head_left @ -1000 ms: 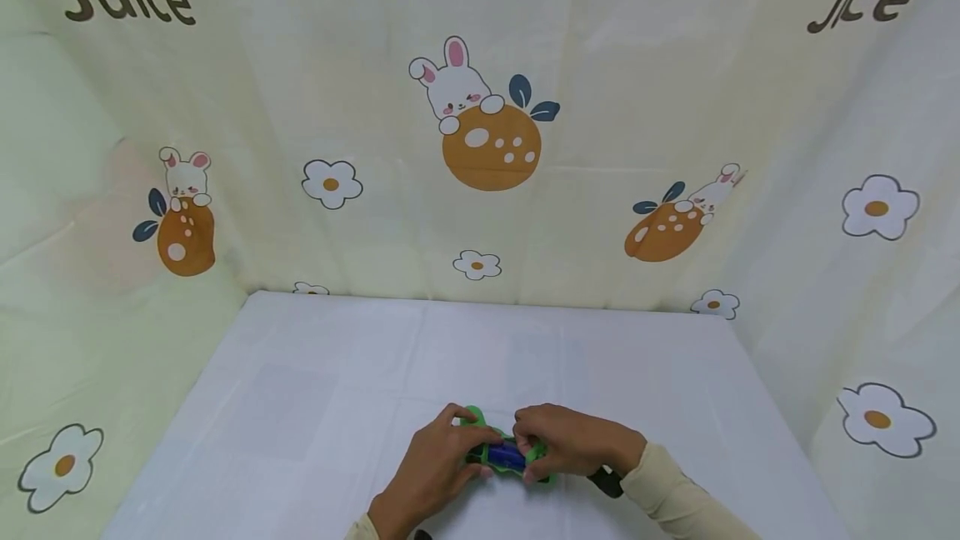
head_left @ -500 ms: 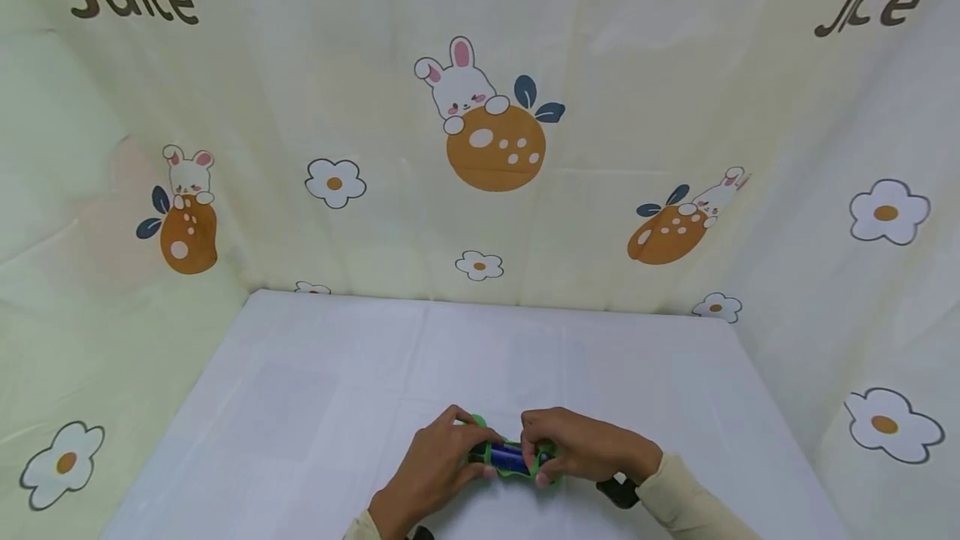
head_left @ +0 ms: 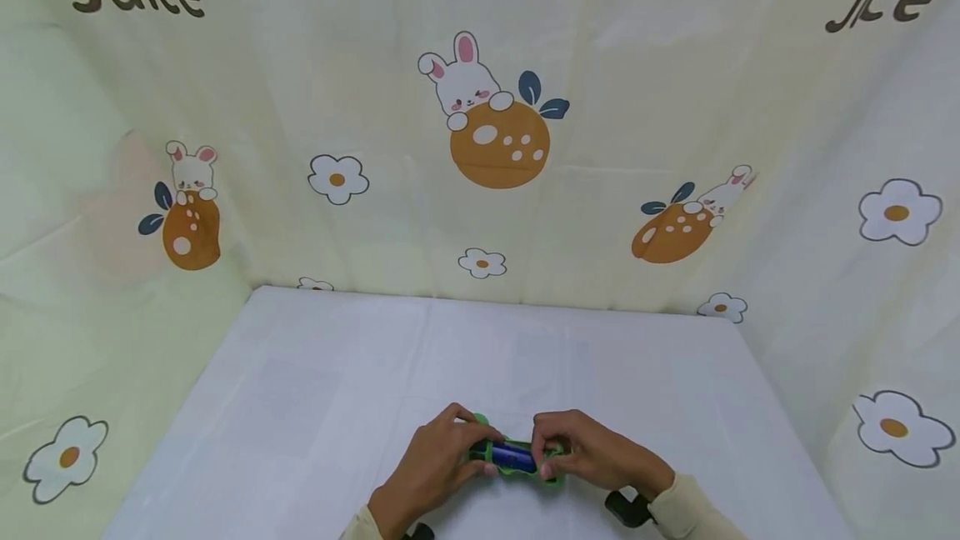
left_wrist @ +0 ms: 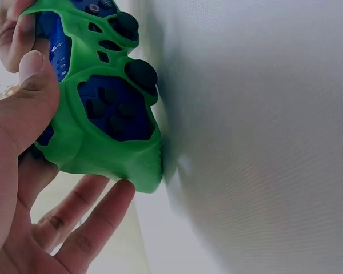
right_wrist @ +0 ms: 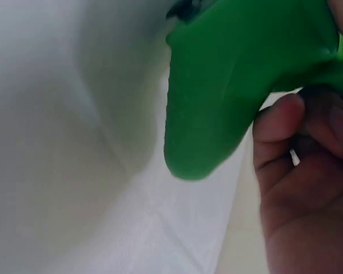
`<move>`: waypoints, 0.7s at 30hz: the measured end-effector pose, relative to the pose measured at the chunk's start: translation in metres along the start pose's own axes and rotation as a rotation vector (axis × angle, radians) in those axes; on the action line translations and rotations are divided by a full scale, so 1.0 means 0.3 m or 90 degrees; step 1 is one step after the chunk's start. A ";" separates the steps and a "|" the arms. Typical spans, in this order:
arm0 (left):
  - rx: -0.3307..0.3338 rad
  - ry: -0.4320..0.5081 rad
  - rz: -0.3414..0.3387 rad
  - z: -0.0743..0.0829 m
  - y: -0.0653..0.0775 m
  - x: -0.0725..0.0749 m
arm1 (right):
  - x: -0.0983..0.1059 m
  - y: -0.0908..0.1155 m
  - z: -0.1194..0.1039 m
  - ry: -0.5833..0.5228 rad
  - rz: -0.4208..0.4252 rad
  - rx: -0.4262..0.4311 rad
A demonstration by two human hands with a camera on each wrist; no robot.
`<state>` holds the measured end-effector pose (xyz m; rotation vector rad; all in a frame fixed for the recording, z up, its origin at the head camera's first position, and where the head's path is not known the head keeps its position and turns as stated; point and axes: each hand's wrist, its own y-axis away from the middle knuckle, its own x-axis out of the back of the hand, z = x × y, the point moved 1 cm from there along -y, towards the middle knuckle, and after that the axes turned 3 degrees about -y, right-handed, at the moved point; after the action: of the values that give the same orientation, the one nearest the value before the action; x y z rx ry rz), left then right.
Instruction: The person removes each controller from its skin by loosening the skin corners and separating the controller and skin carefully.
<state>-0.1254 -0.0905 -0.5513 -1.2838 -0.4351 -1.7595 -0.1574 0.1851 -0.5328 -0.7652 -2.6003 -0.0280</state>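
Observation:
A blue game controller point(head_left: 513, 457) lies near the front of the white table, partly inside a green silicone cover point(left_wrist: 97, 155). In the left wrist view its direction pad point(left_wrist: 111, 108) and dark thumbsticks point(left_wrist: 142, 75) show through the cover's cutouts. My left hand point(head_left: 441, 455) grips the left end, thumb along the back edge and other fingers at the grip handle. At the other end my right hand point(head_left: 592, 450) pinches the cover's edge with curled fingers. The right wrist view shows a cover handle point(right_wrist: 203, 114) hanging beside those fingers; their exact contact is partly hidden.
A white cloth covers the table point(head_left: 375, 357). Behind and at both sides hangs a pale curtain point(head_left: 360, 65) printed with rabbits, oranges and flowers. Dark wrist gear point(head_left: 628, 508) sits at the right sleeve.
My right hand has shifted slightly to the right, still at the cover's edge. The left hand has stayed nearly in place on the controller. The whole view has shifted a little.

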 end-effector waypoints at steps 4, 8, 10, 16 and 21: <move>0.003 0.001 -0.009 -0.001 -0.001 0.007 | 0.000 0.001 0.006 -0.039 -0.004 0.012; 0.003 0.004 -0.015 0.001 -0.002 0.009 | 0.010 0.013 0.007 -0.036 -0.020 0.022; 0.006 0.004 -0.017 0.003 -0.003 0.010 | 0.015 0.022 0.006 -0.034 -0.027 0.014; 0.009 0.005 -0.013 0.006 -0.003 0.012 | 0.016 0.050 -0.001 -0.002 -0.034 -0.020; 0.004 0.007 -0.002 0.013 -0.004 0.010 | 0.016 0.077 -0.017 0.082 -0.008 -0.020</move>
<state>-0.1243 -0.0886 -0.5469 -1.2696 -0.4369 -1.7661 -0.1469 0.2065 -0.5286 -0.7326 -2.4885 -0.1177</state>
